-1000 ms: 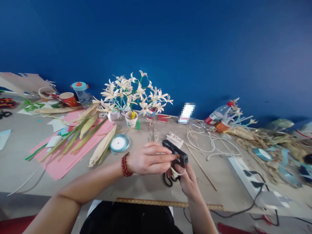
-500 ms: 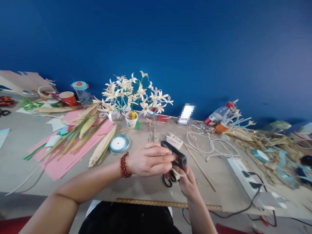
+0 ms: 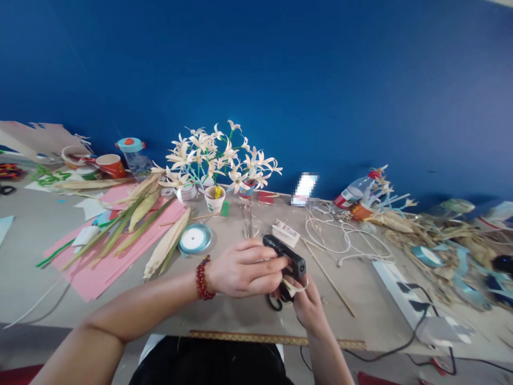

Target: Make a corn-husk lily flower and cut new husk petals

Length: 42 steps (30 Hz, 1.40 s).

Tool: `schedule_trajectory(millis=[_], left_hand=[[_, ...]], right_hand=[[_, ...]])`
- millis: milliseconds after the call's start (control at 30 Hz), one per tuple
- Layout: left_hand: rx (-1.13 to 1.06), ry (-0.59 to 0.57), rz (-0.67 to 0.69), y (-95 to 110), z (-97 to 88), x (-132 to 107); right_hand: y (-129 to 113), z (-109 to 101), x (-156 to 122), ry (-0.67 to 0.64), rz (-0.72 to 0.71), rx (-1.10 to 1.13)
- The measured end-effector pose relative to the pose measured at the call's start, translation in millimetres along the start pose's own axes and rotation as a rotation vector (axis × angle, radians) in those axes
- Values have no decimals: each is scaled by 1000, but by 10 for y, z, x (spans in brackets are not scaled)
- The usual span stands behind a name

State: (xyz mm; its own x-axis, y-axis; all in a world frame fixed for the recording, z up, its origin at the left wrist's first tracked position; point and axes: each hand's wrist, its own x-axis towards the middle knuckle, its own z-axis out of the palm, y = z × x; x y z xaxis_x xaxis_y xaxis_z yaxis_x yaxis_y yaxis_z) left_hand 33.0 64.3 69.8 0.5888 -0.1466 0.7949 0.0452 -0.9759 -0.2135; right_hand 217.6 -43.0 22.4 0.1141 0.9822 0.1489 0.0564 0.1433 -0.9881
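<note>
Black tool [image 3: 294, 261] in left hand [image 3: 246, 270], fingers curled against it; right hand [image 3: 308, 307] just below, grip unclear.

The black tool [image 3: 292, 259] looks like smooth plastic.

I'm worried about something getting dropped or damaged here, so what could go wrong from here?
The pale piece just below the black tool might get pinched. The right forearm could knock the patterned strip off the table edge. The bracelet at the left wrist might snag.
</note>
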Motion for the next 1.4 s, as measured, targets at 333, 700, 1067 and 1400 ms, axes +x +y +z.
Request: schedule_trajectory(millis=[333,700,1067,1400], left_hand=[[-29,31,-46,154,54,69],[-89,18,-119,192,87,28],[-623,258,-720,337,77,-175],[-821,214,-1464,474,103,-424]], right_hand=[[296,-222,-206,340,-9,-107],[360,-235,-214,290,-8,-82],[99,-110,-120,-55,50,181],[-59,-63,-86,-230,43,276]])
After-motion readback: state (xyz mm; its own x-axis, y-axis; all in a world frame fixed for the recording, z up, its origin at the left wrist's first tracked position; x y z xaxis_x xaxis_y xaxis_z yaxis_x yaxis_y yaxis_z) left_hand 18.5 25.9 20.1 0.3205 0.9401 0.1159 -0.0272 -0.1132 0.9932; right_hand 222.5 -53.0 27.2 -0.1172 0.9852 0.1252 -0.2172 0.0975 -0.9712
